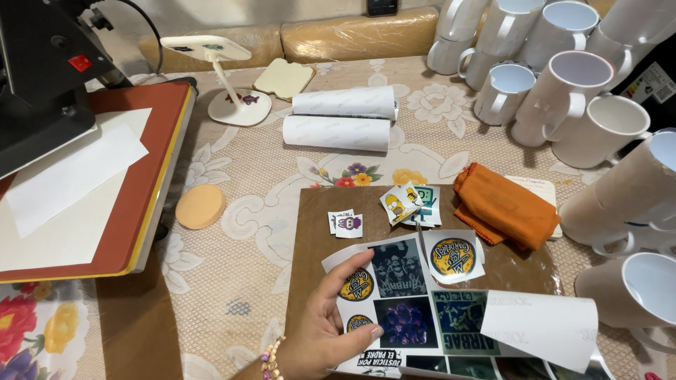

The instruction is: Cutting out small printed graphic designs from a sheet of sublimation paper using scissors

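Left hand [325, 325] pinching edge of glossy printed sheet of square and round designs [415, 320] on brown mat [317, 211]. Right hand out of view. Several small cut-outs [412, 204] already separated (round emblem [451, 256] too); most of sheet uncut, its corner curling.

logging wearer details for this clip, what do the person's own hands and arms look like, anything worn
Only one hand shows, entering from the bottom edge. It is bare, with no glove and no sleeve in view. A beaded bracelet of mixed pale, pink and dark beads circles the wrist. No ring is visible on the fingers. The other hand is out of view.
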